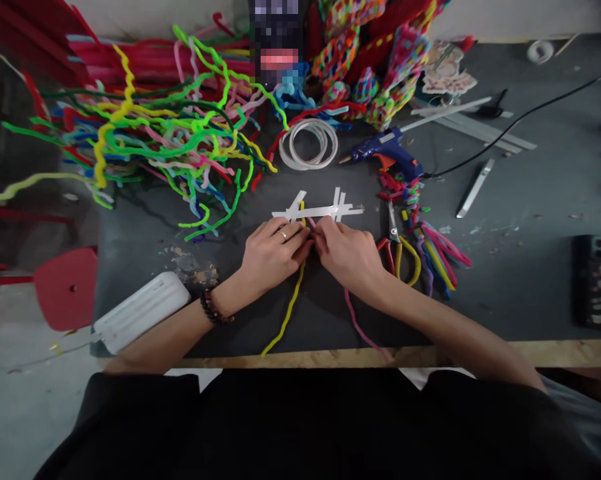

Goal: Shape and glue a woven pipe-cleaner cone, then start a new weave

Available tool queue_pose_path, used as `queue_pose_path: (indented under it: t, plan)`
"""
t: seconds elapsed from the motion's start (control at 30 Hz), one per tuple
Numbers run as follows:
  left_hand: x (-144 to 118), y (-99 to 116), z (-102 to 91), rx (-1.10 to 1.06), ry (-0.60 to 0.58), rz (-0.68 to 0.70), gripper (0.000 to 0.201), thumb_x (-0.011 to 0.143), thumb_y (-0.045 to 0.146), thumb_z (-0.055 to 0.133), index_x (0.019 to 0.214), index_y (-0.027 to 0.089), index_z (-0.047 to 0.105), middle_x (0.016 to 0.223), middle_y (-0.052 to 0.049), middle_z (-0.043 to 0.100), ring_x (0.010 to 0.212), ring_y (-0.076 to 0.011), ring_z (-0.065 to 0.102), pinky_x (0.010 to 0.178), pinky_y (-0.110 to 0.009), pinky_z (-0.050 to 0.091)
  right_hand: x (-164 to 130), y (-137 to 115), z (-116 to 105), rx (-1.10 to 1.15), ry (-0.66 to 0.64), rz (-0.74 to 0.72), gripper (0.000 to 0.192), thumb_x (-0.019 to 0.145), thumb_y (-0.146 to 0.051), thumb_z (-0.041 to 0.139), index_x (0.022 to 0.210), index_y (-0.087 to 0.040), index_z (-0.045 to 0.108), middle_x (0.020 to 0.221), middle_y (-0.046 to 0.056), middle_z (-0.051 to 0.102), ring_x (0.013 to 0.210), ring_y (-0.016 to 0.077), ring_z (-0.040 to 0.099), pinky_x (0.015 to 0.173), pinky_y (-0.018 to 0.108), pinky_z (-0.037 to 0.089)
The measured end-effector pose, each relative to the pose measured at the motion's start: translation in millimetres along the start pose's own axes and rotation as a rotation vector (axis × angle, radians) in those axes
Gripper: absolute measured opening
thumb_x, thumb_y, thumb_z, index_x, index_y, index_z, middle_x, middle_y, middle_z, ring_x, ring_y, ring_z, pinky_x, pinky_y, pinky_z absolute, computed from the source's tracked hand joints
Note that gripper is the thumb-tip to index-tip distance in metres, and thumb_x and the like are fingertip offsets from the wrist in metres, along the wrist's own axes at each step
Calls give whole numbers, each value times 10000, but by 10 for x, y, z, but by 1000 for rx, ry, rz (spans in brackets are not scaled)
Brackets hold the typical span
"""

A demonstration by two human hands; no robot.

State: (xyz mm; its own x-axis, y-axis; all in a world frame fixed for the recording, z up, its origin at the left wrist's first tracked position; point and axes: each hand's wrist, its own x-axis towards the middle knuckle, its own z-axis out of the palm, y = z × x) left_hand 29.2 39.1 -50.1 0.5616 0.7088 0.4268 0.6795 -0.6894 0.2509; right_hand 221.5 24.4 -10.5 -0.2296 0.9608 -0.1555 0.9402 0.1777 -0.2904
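My left hand (275, 248) and my right hand (347, 252) meet near the table's middle, fingertips pinched together. A yellow pipe cleaner (291, 308) runs from under my left fingers toward the table's front edge, its short upper end showing above them. From beneath my right hand trails a pink pipe cleaner (356, 323), and a bit of pink shows between the two hands. Both strands appear to be gripped where the fingers meet, though the crossing itself is hidden. Just beyond my fingertips, white strips of tape (316, 212) lie across one another on the dark surface.
A pile of coloured pipe cleaners (180, 133) spreads at back left. Tape rolls (309, 145), a blue glue gun (387, 150) with its cord, scissors (400, 250), and tweezers (475, 189) lie beyond and right. A white case (143, 310) sits left, a phone (597, 280) far right.
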Motion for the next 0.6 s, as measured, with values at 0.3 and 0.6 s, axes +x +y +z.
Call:
queue_pose_path:
  t: [0.3, 0.6]
  plan:
    - [-27, -61, 25, -162, -17, -63, 282, 1002, 262, 673, 1268, 212, 752, 1270, -89, 782, 1231, -288, 704, 1048, -490, 599, -65, 55, -39, 221, 41, -135, 345, 1057, -262, 476, 1325, -183, 679, 1205, 124, 752, 997, 241, 712, 752, 341, 473]
    - [-8, -50, 30, -155, 47, -3, 265, 988, 206, 680, 1241, 170, 752, 1245, -88, 786, 1204, -266, 705, 1076, -458, 611, -145, 128, -182, 0, -65, -88, 312, 968, -528, 686, 973, -216, 695, 782, 47, 754, 680, 222, 684, 589, 322, 260]
